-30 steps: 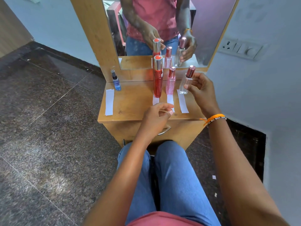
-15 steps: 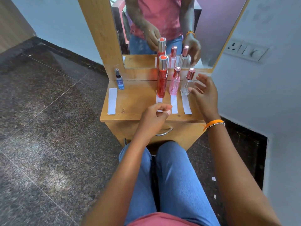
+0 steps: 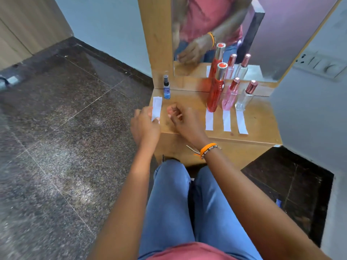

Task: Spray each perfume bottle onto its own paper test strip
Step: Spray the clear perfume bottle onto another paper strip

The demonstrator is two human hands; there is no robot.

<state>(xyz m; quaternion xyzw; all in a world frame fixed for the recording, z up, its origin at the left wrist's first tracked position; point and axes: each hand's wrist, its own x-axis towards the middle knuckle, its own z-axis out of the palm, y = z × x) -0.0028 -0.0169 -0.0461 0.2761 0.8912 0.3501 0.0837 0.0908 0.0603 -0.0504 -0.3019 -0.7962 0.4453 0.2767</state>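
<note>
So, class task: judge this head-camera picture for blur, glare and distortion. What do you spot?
Head view: the wide lens bends the mirror frame and wall edges; motion blur smears the mirror reflection and the floor at left; the dark floor tiles show a soft sheen; the bottles, such as the red bottle, stay fairly sharp.

Soft, even daylight is filling the scene, bright enough to show colours clearly. A pale sheen is spreading across the dark polished floor [image 3: 62, 139] at the left. Motion blur is smearing the whole view, most strongly at the left edge and in the mirror [image 3: 244, 34]. The wide lens is bending the walls outward. Shadows are staying faint under the table [image 3: 262, 132].
</note>
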